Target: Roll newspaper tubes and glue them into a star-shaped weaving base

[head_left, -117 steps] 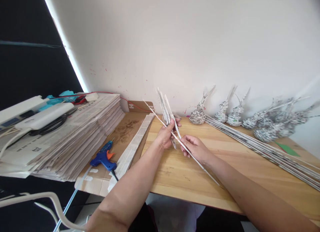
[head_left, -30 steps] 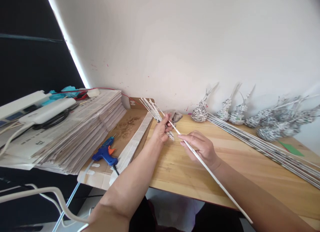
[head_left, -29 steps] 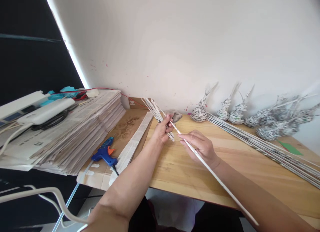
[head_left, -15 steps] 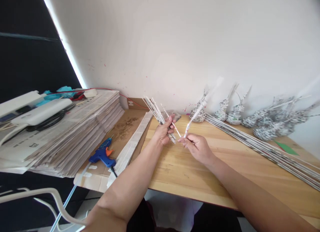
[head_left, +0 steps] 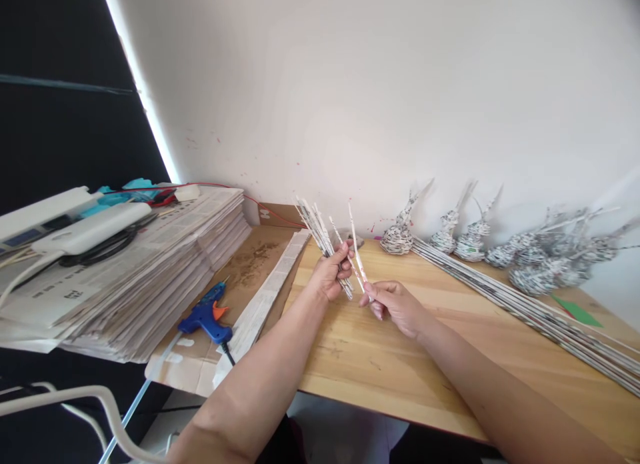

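My left hand (head_left: 334,272) is closed around a bundle of thin rolled newspaper sticks (head_left: 316,229), whose upper ends fan out toward the wall. One of them stands slightly apart from the rest, between my thumb and fingers. In my right hand (head_left: 393,304), the thumb and fingers pinch the lower end of a single paper stick (head_left: 357,247), pinkish near its base and pointing up. It leans close beside the bundle; whether the two touch I cannot tell. Both hands are above the wooden table (head_left: 370,364).
Woven paper figures (head_left: 397,236) stand along the wall, several more at the right. Long paper sticks (head_left: 500,294) lie diagonally across the table's right side. To the left, a blue glue gun (head_left: 206,319) rests on cardboard (head_left: 245,251) beside a tall newspaper stack (head_left: 170,277).
My right hand has brought its paper stick leftward, from leaning right and blurred to nearly upright beside the bundle. My left hand keeps its hold. The view has shifted slightly.
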### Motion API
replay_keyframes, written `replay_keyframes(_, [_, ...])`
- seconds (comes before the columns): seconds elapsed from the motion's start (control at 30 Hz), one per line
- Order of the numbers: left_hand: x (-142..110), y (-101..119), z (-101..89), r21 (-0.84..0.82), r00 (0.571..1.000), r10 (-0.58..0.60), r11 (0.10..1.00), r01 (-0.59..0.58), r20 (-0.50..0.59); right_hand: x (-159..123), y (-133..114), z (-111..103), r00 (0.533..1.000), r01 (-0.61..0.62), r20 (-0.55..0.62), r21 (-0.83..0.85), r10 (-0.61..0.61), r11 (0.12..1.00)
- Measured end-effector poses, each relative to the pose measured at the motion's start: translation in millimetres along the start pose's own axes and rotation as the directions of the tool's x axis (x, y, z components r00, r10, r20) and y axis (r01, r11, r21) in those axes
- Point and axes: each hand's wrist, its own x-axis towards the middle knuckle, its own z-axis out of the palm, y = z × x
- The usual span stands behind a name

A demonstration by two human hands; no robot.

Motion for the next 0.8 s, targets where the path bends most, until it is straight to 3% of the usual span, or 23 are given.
replay_keyframes(0.17, [-1.2,0.0,0.8,0.027,1.0,0.017,0.999,-0.017,-0.004,-0.1,0.0,-1.8,0.998,-0.027,0.05,0.045,0.025,0.999])
replay_keyframes(0.3, [-2.1,-1.2,0.8,0.102,1.0,0.003,0.995,-0.005,0.018,-1.3,-0.6,-5.3,0.991,-0.019,0.131,-0.018,0.021,1.0])
replay_keyframes(0.43, [-2.1,-2.1,0.6,0.17,0.999,0.0,0.985,0.007,-0.044,-2.7,-2.5,-6.8,0.976,-0.045,0.209,-0.061,0.057,0.997])
replay_keyframes(0.67, [-0.8,1.5,3.3,0.138,0.993,0.035,0.99,-0.02,-0.108,-1.1,-2.7,-4.0,0.985,-0.155,0.097,0.129,0.143,0.98])
replay_keyframes(0.8, [-2.4,4.4,4.6,0.097,0.995,0.059,0.994,-0.051,-0.081,-1.5,-3.2,-5.4,0.974,-0.205,0.117,0.084,0.195,0.975])
